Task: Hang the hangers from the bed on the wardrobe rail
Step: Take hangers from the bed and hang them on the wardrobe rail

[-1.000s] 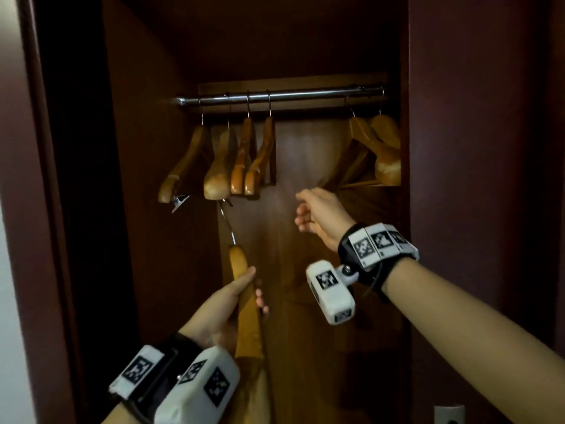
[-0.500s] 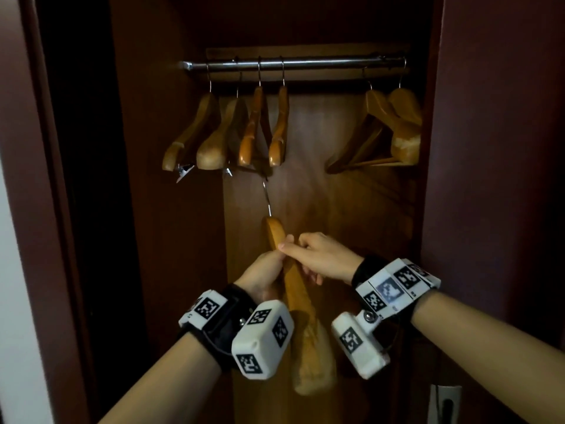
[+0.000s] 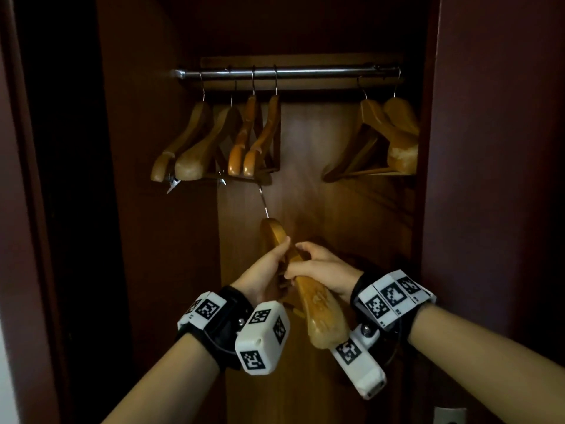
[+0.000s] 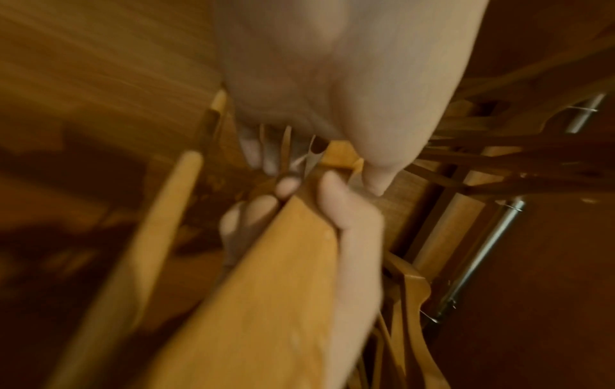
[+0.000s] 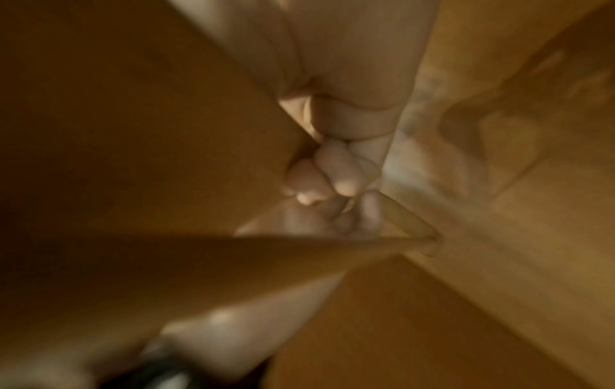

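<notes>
I hold a wooden hanger (image 3: 321,304) low in front of the open wardrobe, its metal hook (image 3: 263,201) pointing up toward the rail. My left hand (image 3: 266,270) grips its upper arm from the left. My right hand (image 3: 318,266) curls round the same hanger from the right, fingers over the wood. The left wrist view shows the hanger (image 4: 266,289) and my left hand (image 4: 332,210) wrapped on it, blurred. The right wrist view is blurred; my right hand (image 5: 332,179) is curled against wood. The metal rail (image 3: 281,73) runs across the top.
Several wooden hangers (image 3: 220,142) hang at the rail's left part and two more hangers (image 3: 388,139) at its right end. A gap of bare rail lies between the groups. Dark wardrobe walls (image 3: 489,179) close in on both sides.
My right hand came down from near the rail and took hold of the hanger beside my left hand. The hanger moved right toward the wardrobe's middle.
</notes>
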The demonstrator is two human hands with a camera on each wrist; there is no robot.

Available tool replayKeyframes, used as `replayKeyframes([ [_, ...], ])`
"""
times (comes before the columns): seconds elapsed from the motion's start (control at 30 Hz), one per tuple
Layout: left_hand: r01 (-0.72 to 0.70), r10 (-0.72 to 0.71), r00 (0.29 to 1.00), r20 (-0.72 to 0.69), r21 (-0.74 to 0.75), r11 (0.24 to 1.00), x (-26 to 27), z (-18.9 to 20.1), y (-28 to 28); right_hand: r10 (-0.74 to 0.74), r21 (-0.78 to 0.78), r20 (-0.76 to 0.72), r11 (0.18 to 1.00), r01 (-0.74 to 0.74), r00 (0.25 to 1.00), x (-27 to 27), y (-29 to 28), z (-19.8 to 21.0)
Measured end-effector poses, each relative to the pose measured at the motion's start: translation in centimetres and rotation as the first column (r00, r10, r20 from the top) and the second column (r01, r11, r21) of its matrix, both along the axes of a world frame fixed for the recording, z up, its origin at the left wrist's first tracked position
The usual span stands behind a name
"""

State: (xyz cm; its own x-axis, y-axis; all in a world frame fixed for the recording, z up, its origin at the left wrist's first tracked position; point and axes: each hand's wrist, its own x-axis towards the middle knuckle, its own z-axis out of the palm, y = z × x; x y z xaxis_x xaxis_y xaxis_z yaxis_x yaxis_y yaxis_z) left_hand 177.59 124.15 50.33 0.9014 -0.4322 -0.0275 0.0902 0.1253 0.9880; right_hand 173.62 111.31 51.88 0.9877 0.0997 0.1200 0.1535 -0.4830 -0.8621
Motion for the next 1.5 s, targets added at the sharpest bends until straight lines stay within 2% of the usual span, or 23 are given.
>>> replayKeyframes([
  [0.2, 0.057, -0.056, 0.998, 0.034, -0.054, 0.997, 0.8, 0.3, -0.5, -0.116, 0.054, 0.067, 0.992, 0.112, 0.991, 0.8, -0.6, -0.4],
  [0.33, 0.072, -0.068, 0.995, 0.072, -0.062, 0.995, 0.4, 0.6, -1.6, -0.185, 0.249, 0.025, 0.953, 0.173, 0.982, 1.7, -1.9, -0.1],
  [0.43, 0.109, -0.103, 0.991, 0.088, -0.062, 0.992, 0.1, 1.1, -2.2, -0.211, 0.324, 0.067, 0.929, 0.179, 0.975, 1.9, -2.7, 0.2],
  [0.6, 0.108, -0.100, 0.992, 0.082, -0.105, 0.989, 0.1, 1.7, -1.8, -0.264, 0.293, 0.117, 0.930, 0.220, 0.957, 1.1, -3.8, 1.1],
  [0.83, 0.121, -0.108, 0.985, 0.138, -0.089, 0.989, 0.0, 2.7, -0.2, -0.249, 0.321, 0.239, 0.932, 0.165, 0.938, -0.6, -5.9, 5.8],
  [0.97, 0.131, -0.113, 0.982, 0.152, -0.114, 0.985, -0.2, 3.8, -0.3, -0.180, 0.199, 0.316, 0.972, 0.121, 0.932, -0.8, -6.9, 9.8],
  [1.17, 0.132, -0.106, 0.979, 0.175, -0.144, 0.981, 0.1, 5.1, -0.4, -0.092, 0.157, 0.392, 0.987, 0.032, 0.915, -1.1, -8.3, 14.2],
  [1.33, 0.122, -0.091, 0.976, 0.196, -0.152, 0.981, 0.5, 7.6, -1.4, -0.074, 0.088, 0.403, 0.995, 0.042, 0.912, -0.5, -7.7, 16.3],
  [1.5, 0.086, -0.049, 0.971, 0.233, -0.153, 0.984, 1.0, 10.2, -2.4, -0.141, 0.075, 0.416, 0.990, 0.121, 0.898, 0.6, -7.0, 19.1],
])
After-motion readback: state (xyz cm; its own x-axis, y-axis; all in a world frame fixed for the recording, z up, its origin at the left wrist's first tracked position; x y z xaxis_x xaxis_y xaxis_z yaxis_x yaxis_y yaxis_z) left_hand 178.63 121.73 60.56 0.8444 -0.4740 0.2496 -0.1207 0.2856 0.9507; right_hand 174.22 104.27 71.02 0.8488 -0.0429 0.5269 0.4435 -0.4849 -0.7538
